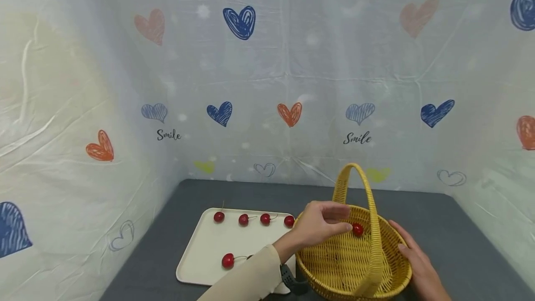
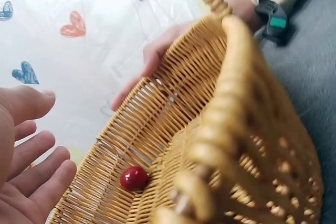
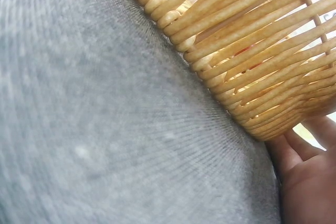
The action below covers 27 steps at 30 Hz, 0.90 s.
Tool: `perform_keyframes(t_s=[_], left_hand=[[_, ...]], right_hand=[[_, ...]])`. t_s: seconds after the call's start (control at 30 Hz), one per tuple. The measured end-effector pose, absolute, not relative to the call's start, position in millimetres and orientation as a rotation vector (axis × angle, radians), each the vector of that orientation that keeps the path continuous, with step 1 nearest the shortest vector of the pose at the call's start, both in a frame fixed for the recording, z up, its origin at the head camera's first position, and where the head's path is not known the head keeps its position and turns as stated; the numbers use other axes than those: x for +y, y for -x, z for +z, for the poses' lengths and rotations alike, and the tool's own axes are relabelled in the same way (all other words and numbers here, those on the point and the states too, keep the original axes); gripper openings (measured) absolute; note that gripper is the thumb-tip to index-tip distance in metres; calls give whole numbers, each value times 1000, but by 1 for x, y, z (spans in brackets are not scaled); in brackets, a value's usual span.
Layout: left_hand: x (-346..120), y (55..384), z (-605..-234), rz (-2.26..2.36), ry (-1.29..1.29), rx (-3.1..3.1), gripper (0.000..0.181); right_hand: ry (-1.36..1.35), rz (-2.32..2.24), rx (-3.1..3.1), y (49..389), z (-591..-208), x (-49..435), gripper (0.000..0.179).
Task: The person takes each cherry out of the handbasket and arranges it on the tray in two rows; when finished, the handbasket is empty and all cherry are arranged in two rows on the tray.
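Over the far left part of a yellow wicker basket (image 1: 326,264), my left hand (image 1: 323,224) reaches in with its fingers extended. A red cherry (image 2: 135,179) lies against the inner wall of the basket, apart from those fingers in the left wrist view. My right hand (image 1: 420,259) rests along the outside of the basket's right side, its fingers fairly straight and its thumb at the rim. The right wrist view shows its fingers (image 3: 286,153) touching the lower woven wall. The basket stands upright, its arched handle (image 1: 373,226) raised.
Left of the basket lies a cream tray (image 1: 205,245) with several cherries, including one nearer cherry (image 1: 227,260). My left sleeve covers part of the tray. A grey cloth (image 1: 146,264) covers the table, with heart-printed curtains behind and at the sides.
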<state>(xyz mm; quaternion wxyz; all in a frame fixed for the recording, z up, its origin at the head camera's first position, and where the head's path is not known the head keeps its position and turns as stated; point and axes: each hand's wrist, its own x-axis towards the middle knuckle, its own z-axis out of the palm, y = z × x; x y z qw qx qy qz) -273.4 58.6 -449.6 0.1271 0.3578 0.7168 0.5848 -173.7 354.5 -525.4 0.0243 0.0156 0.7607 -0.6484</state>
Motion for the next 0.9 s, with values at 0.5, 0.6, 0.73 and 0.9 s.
perform_keyframes(t_s=[0.5, 0.6, 0.73, 0.9], left_hand=[[83, 298, -434, 1036, -1361, 2265, 57], [89, 303, -432, 885, -1387, 2319, 58], [97, 308, -432, 579, -1442, 2403, 61], [107, 312, -431, 339, -1546, 2410, 56]], right_hand=[[59, -2024, 2415, 173, -529, 355, 63], [72, -2022, 2413, 173, -528, 355, 63], [53, -2000, 2433, 172, -528, 355, 62], [37, -1978, 2445, 172, -526, 355, 62]])
